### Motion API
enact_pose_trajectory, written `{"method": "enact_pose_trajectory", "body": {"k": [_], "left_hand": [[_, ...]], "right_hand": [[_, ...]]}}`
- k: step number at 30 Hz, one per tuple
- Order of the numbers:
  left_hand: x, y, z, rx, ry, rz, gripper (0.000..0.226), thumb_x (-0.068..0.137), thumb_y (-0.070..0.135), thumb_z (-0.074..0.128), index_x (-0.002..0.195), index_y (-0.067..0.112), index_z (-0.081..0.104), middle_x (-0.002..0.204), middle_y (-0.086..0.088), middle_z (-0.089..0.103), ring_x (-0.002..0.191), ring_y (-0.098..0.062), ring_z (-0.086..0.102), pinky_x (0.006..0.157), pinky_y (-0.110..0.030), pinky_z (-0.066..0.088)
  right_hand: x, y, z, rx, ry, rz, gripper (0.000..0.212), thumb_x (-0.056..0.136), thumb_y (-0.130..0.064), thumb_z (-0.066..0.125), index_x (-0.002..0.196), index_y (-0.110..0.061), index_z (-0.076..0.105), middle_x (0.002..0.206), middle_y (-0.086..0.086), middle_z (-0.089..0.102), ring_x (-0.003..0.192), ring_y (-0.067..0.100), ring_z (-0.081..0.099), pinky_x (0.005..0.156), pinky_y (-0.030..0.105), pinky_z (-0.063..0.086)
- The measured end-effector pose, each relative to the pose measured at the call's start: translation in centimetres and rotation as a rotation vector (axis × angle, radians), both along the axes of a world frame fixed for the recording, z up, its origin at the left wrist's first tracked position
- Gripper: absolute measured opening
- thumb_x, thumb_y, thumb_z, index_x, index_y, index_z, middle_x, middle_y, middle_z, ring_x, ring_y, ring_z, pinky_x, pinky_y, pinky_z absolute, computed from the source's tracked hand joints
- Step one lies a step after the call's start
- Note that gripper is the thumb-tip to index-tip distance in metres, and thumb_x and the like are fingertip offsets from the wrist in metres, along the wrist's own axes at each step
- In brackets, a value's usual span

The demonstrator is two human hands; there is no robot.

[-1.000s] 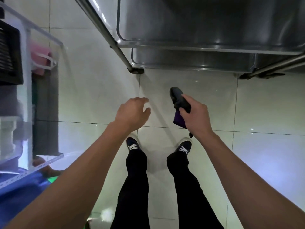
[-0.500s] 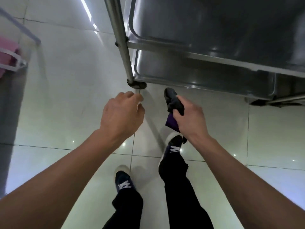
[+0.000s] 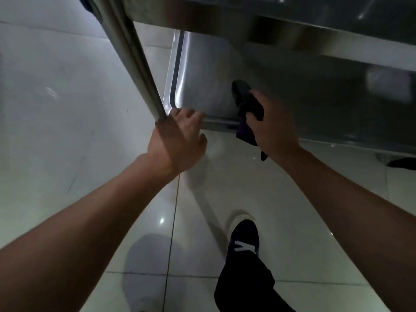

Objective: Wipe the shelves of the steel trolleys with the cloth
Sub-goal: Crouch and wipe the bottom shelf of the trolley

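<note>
A steel trolley fills the top of the head view, with a lower shelf (image 3: 207,86) and the edge of an upper shelf (image 3: 292,32) above it. My right hand (image 3: 270,124) grips a bunched dark cloth (image 3: 246,102) with a purple part hanging below, held over the front rim of the lower shelf. My left hand (image 3: 177,138) is at the front left corner of that shelf, fingers curled at the base of the trolley's upright post (image 3: 132,57). Whether the fingers close round the post is hidden.
Glossy white floor tiles (image 3: 67,109) spread to the left and below. My right foot in a dark shoe (image 3: 244,242) stands close in front of the trolley. A dark trolley wheel (image 3: 403,163) sits at the right edge.
I have stepped closer and bent lower. My left hand has reached forward to the shelf corner by the post. My right hand has carried the cloth forward over the lower shelf's rim.
</note>
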State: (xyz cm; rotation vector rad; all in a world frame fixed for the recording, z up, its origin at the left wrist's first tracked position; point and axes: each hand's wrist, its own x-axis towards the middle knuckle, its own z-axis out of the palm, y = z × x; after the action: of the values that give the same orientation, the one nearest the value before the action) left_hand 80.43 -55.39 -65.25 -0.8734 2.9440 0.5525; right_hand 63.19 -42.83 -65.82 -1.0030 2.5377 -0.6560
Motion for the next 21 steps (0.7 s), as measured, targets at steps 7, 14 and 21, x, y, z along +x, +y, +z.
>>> {"method": "enact_pose_trajectory", "body": {"k": [7, 14, 21], "left_hand": [[-2.0, -1.7, -5.9, -0.073, 0.002, -0.028, 0.040, 0.092, 0.031, 0.052, 0.129, 0.017, 0.059, 0.129, -0.004, 0.061, 0.122, -0.027, 0.053, 0.095, -0.045, 0.050], [-0.3, -2.7, -8.6, -0.148, 0.039, -0.093, 0.033, 0.093, 0.023, 0.050, 0.121, 0.014, 0.066, 0.121, -0.005, 0.064, 0.110, -0.025, 0.059, 0.088, -0.041, 0.055], [1.2, -2.1, -8.8, -0.139, 0.045, -0.033, 0.029, 0.091, 0.016, 0.055, 0.114, 0.003, 0.067, 0.115, -0.014, 0.062, 0.104, -0.032, 0.060, 0.079, -0.044, 0.058]], "right_hand": [[-2.2, -3.5, -5.8, -0.027, 0.111, 0.165, 0.049, 0.098, -0.029, 0.060, 0.143, -0.014, 0.052, 0.140, 0.009, 0.056, 0.125, 0.030, 0.051, 0.109, 0.039, 0.037], [-0.7, -4.7, -9.6, -0.042, 0.208, 0.153, 0.042, 0.107, -0.024, 0.038, 0.146, -0.017, 0.048, 0.158, 0.005, 0.037, 0.150, 0.025, 0.023, 0.122, 0.043, 0.017], [-0.2, -4.8, -10.5, 0.003, 0.153, 0.178, 0.049, 0.109, -0.022, 0.028, 0.156, -0.009, 0.025, 0.166, 0.006, 0.016, 0.154, 0.018, 0.005, 0.125, 0.035, 0.000]]}}
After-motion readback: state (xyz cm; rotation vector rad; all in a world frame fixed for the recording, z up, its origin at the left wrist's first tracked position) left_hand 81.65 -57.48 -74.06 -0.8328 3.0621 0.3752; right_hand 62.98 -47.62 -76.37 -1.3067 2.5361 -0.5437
